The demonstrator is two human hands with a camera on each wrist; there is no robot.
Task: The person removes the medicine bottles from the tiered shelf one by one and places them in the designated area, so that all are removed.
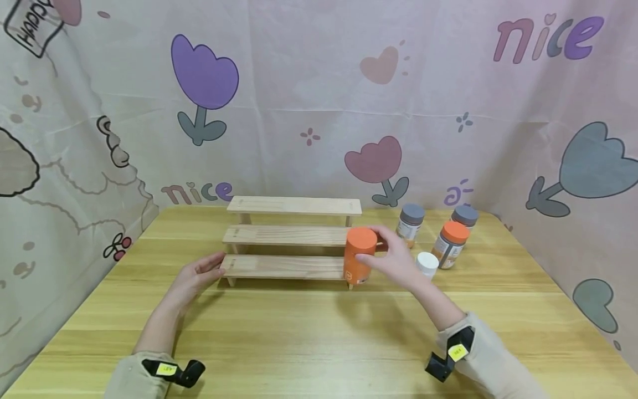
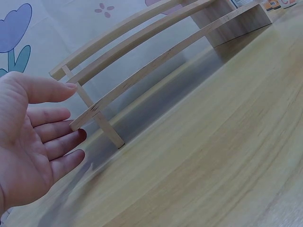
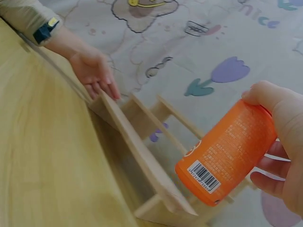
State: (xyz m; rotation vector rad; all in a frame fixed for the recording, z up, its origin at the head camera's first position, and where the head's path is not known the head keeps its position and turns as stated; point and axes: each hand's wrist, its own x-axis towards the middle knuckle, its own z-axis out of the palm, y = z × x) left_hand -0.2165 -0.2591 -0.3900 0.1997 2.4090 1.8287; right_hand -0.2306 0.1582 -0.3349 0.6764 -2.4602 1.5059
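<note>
My right hand (image 1: 394,257) grips an orange bottle (image 1: 360,257) with an orange lid, thumb on one side and fingers on the other. In the head view the bottle overlaps the right end of the lowest shelf of a three-step wooden rack (image 1: 286,267). The right wrist view shows the bottle tilted, its barcode (image 3: 204,176) facing the camera, close over the shelf boards. At the rack's left end is my left hand (image 1: 199,277), its fingertips right at the end of the lowest board. Its fingers (image 2: 66,163) are loosely extended in the left wrist view.
Right of the rack stand a grey-lidded bottle (image 1: 411,224), another grey-lidded bottle (image 1: 465,215), an orange-lidded bottle (image 1: 450,244) and a small white-lidded container (image 1: 427,264). A printed cloth (image 1: 299,72) hangs behind the wooden table (image 1: 299,343).
</note>
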